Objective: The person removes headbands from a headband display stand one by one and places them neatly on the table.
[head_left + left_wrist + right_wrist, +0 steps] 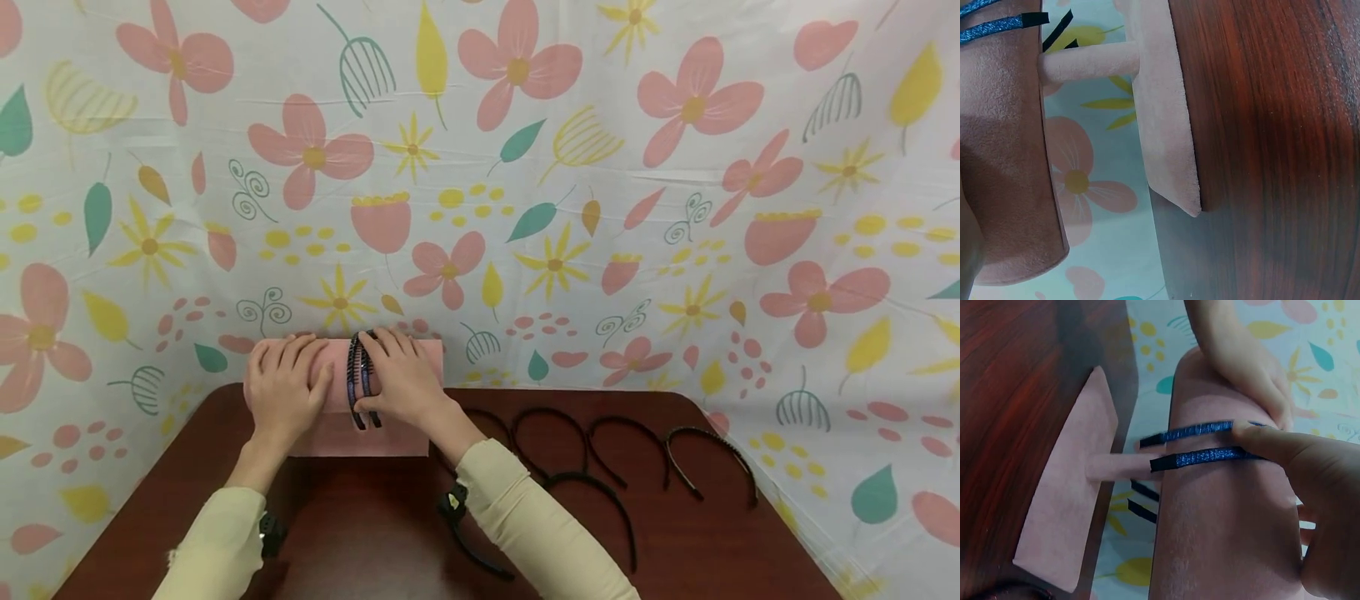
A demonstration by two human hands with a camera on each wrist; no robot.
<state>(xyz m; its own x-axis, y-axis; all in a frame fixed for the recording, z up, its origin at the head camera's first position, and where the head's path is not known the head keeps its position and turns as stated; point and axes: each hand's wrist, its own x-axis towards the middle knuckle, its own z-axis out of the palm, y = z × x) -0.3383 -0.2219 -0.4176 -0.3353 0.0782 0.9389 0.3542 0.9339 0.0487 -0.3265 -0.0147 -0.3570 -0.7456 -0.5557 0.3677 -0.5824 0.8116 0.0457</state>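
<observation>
A pink headband stand [337, 385] lies across the back of the table, a padded roll [1010, 169] joined by a short post [1094, 61] to a flat base [1060, 487]. Two dark headbands with blue glitter, one [1207, 457] beside the other [1194, 431], curve over the roll near its middle. My right hand [408, 383] holds them, its thumb against the blue bands and its fingers over the top. Toward the roll's left end, my left hand [281, 392] grips it, fingers bent over the top and thumb in front. Its fingertips are hidden behind the roll.
On the right of the brown table [360, 533] lie several more headbands, among them a black one [633, 421], a sparkly one [712, 431] and a thicker one [592, 478] nearer the front. A flowered cloth [525, 208] hangs behind the table.
</observation>
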